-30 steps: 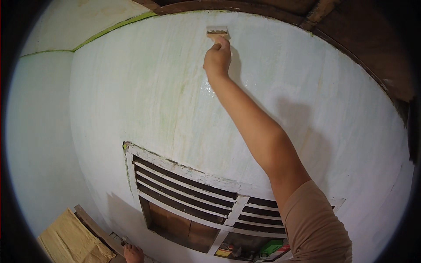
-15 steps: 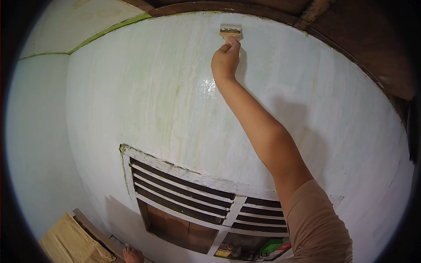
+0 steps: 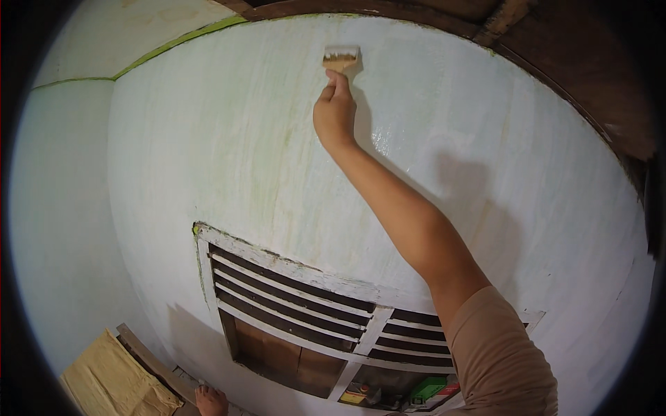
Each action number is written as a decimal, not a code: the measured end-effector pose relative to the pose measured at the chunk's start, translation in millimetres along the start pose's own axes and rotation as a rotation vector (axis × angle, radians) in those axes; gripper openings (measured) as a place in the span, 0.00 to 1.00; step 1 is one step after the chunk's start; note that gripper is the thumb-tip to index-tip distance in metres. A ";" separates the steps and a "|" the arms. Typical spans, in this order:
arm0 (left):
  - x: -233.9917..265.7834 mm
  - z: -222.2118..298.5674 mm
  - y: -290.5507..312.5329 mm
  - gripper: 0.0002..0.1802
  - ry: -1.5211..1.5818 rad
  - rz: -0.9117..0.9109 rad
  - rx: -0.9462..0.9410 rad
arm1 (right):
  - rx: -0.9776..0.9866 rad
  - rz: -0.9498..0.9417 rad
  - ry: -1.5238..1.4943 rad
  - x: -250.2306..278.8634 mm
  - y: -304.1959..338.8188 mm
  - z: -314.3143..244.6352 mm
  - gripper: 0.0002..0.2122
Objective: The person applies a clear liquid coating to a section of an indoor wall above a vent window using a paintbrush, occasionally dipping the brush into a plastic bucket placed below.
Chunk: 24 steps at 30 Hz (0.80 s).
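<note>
My right hand (image 3: 336,114) is raised high on the wall, its fingers closed round the handle of a flat paintbrush (image 3: 340,59). White paint covers the brush's bristles, which lie against the pale, streaky wall (image 3: 229,152) a little below the ceiling edge. Wet paint shines beside my wrist. Low at the left, my left hand (image 3: 211,401) is beside a wooden board, its fingers curled; a small whitish spot shows at the fingertips, but what they grip is hidden.
Below the painted area is a white wooden window frame (image 3: 378,326) with slats. Colourful items, one a green box (image 3: 429,390), show through its lower opening. A brown wooden board (image 3: 149,360) and a yellowish sheet (image 3: 114,378) lie at lower left. Dark ceiling beams (image 3: 388,10) run overhead.
My right hand and the paintbrush have moved left and slightly down along the wall. My left hand stays nearly where it was.
</note>
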<state>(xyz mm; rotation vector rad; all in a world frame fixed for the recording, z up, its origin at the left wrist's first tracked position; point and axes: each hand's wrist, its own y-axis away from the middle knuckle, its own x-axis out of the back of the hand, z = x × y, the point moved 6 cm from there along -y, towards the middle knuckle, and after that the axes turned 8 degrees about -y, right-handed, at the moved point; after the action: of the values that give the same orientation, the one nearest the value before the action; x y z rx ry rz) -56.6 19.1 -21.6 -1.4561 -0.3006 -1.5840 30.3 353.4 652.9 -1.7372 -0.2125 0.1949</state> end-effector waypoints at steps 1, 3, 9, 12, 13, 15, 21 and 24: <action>1.5 8.0 -4.6 0.22 -0.002 -0.053 0.005 | 0.052 0.063 0.034 2.7 -14.3 -0.5 0.15; -3.3 0.2 -3.8 0.21 0.006 -0.003 -0.022 | 0.096 0.146 0.038 -1.3 -45.4 -8.0 0.13; 11.2 15.0 -8.7 0.19 0.037 0.060 -0.106 | -0.004 0.156 0.171 -9.0 -98.4 -2.6 0.14; 12.1 9.5 -6.9 0.18 0.005 0.046 -0.100 | 0.005 0.110 0.157 -22.8 -65.1 6.5 0.14; 10.4 5.8 -5.3 0.19 -0.013 0.022 -0.085 | -0.025 0.064 0.166 -31.4 -48.8 8.8 0.14; 2.6 -1.6 -3.0 0.19 -0.021 -0.010 -0.024 | -0.001 0.056 0.108 -35.0 -26.1 -1.6 0.14; 5.3 9.9 -8.5 0.18 -0.042 -0.006 -0.031 | 0.132 0.104 0.152 -23.8 -88.8 -7.4 0.14; 2.3 8.6 -9.4 0.17 -0.066 -0.018 -0.005 | 0.047 0.068 0.156 -21.7 -99.2 2.0 0.14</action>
<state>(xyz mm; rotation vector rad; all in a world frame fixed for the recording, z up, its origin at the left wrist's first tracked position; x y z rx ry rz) -57.6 29.2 -13.6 -1.5153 -0.3488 -1.5540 5.5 366.9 750.5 -1.7054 -0.0347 0.1126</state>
